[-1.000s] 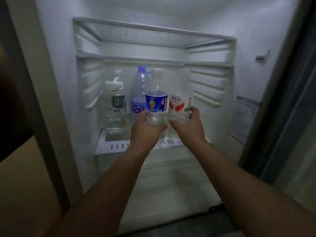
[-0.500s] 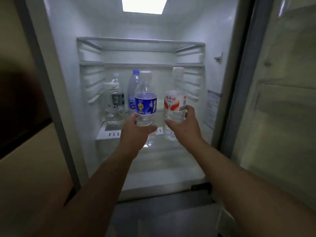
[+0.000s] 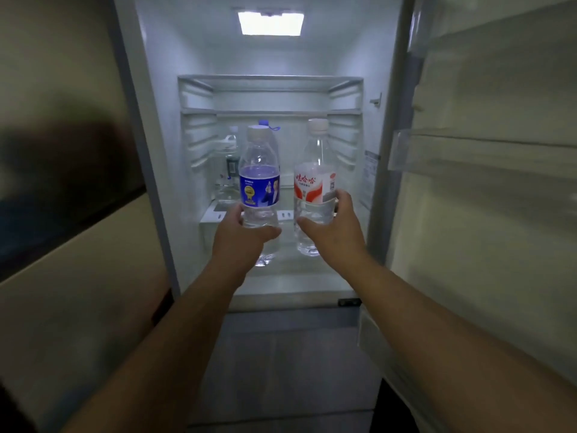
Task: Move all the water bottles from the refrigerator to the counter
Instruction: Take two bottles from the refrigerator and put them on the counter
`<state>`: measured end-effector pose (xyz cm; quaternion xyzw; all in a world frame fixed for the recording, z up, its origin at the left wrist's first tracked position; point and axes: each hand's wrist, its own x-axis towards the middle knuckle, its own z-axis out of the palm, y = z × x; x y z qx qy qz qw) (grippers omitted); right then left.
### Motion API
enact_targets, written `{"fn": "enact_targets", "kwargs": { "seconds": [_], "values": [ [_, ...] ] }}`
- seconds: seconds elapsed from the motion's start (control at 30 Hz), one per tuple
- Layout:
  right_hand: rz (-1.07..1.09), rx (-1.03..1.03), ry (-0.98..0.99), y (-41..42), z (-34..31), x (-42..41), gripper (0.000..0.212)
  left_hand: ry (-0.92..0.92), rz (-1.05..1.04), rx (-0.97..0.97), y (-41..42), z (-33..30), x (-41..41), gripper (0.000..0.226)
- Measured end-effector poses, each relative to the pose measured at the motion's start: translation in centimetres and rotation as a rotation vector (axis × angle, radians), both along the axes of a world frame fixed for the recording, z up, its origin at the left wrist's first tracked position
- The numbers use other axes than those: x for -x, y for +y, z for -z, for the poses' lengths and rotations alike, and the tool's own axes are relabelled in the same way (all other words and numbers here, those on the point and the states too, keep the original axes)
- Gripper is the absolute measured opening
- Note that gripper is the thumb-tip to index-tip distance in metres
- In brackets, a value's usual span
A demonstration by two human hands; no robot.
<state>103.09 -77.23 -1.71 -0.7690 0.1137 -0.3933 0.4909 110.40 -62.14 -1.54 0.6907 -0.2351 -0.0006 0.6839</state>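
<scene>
Straight ahead stands the open refrigerator (image 3: 315, 57), its white cavity lit by a ceiling lamp (image 3: 271, 23) at the top. To the right the open door (image 3: 487, 182) swings outward, with a clear door shelf (image 3: 468, 151) across it. On the left is a pale cabinet front (image 3: 78, 276) with a dark panel above it.

Inside, 2 empty shelves (image 3: 270, 85) sit one above the other over the level where the bottles are kept. At the back left of that level stands a clear bottle (image 3: 229, 170) with a white cap, and just beside it a taller bottle with a blue cap (image 3: 264, 123), mostly hidden behind the one in front.

Both arms reach forward into the opening. The left hand (image 3: 240, 239) is wrapped around the lower body of a water bottle with a blue label (image 3: 259, 182), held upright in front of the shelf edge. The right hand (image 3: 335, 226) is closed around a water bottle with a red and white label (image 3: 315, 179), also upright, thumb across its front. The 2 held bottles are side by side, near each other but apart, their bases clear of the refrigerator floor.
</scene>
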Motion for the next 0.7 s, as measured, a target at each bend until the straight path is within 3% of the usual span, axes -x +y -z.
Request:
{"fn": "enact_targets", "kwargs": {
  "seconds": [0.7],
  "values": [
    [0.094, -0.011, 0.001, 6.2, 0.6, 12.4, 0.057, 0.014, 0.091, -0.007, 6.8, 1.3, 11.0, 0.050]
  ]
}}
